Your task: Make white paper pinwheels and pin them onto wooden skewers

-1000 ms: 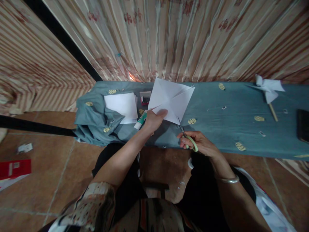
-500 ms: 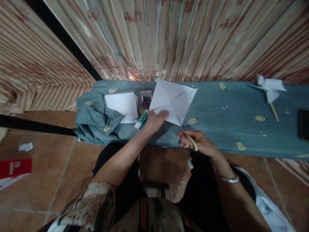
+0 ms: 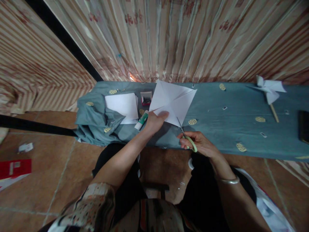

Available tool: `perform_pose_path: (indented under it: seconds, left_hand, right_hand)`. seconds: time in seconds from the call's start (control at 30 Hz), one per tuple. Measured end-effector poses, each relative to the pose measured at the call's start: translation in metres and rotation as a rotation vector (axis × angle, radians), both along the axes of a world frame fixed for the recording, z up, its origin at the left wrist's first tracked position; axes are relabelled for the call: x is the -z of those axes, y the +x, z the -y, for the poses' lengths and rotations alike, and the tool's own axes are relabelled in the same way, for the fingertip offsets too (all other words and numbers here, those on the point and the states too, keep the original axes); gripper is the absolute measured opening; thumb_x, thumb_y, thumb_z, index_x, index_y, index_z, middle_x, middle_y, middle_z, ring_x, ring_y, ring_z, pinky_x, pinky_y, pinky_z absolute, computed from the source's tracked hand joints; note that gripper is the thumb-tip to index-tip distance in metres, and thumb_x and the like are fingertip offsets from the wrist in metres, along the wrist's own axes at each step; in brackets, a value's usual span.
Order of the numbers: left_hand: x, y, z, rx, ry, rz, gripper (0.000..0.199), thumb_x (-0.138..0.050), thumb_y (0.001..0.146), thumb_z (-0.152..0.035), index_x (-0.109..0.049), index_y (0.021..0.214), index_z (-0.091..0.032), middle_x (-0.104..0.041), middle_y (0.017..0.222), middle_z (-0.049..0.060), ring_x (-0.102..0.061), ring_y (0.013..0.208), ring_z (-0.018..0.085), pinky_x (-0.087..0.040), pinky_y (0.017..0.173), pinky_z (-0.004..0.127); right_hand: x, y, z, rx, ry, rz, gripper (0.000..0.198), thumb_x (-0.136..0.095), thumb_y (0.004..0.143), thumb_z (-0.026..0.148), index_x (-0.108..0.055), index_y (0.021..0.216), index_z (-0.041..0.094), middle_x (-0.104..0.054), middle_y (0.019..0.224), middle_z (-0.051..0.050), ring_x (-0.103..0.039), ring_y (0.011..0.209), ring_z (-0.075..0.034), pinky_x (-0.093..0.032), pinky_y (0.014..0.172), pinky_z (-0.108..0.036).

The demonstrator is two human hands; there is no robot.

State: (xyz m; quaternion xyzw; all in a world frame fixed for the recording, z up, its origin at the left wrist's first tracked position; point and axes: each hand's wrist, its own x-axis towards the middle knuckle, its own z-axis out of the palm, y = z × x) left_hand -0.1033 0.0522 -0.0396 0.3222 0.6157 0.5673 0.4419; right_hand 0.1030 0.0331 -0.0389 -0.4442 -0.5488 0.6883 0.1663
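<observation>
A square sheet of white paper, creased along its diagonals, is held over the cloth-covered surface. My left hand grips its near left edge, thumb on top and fingers underneath. In my right hand is a pair of scissors with light green handles. Their blades meet the paper's near corner and point toward its middle. Slits run in from other corners of the sheet. Close to my left hand lies a green and white glue stick. Just beyond it stands an opened small red box with dark little pieces inside.
A stack of white paper lies at the left on the blue-green cloth. At the far right are a white paper pinwheel on a stick and a dark object. A striped curtain hangs behind.
Hardly anything differs: the view has shifted very slightly. Both hands keep their hold, and the scissors stay at the paper's near corner.
</observation>
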Motion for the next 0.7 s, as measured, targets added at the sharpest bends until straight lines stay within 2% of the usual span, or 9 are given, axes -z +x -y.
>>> perform_pose_path:
  seconds: [0.3,0.6,0.7]
  left_hand:
    - [0.0024,-0.0011,-0.0006,0.008,0.002,-0.039,0.018,-0.076,0.064,-0.023,-0.072,0.08,-0.018,-0.075,0.086,0.007,-0.068,0.096,0.03,-0.053,0.092,0.041]
    - [0.0021,-0.0028,0.0002,0.018,-0.012,-0.056,0.021,-0.077,0.062,-0.027,-0.071,0.081,-0.019,-0.075,0.087,0.007,-0.067,0.101,0.03,-0.052,0.095,0.041]
    - [0.0023,-0.0029,-0.0008,0.021,-0.012,-0.098,0.018,-0.075,0.065,-0.026,-0.071,0.081,-0.018,-0.075,0.088,0.008,-0.068,0.098,0.03,-0.053,0.093,0.041]
  right_hand:
    - [0.0062,0.0026,0.0002,-0.003,0.002,-0.011,0.038,-0.083,0.065,0.052,-0.072,0.08,0.018,-0.065,0.057,0.002,-0.059,0.05,-0.009,-0.049,0.05,-0.019]
    - [0.0066,0.0031,0.0004,-0.009,-0.019,0.006,0.038,-0.084,0.064,0.051,-0.071,0.079,0.018,-0.064,0.057,0.003,-0.058,0.051,-0.008,-0.047,0.052,-0.019]
    - [0.0059,0.0024,0.0002,-0.012,-0.011,0.016,0.039,-0.083,0.064,0.052,-0.07,0.078,0.018,-0.063,0.057,0.003,-0.057,0.051,-0.008,-0.047,0.052,-0.019]
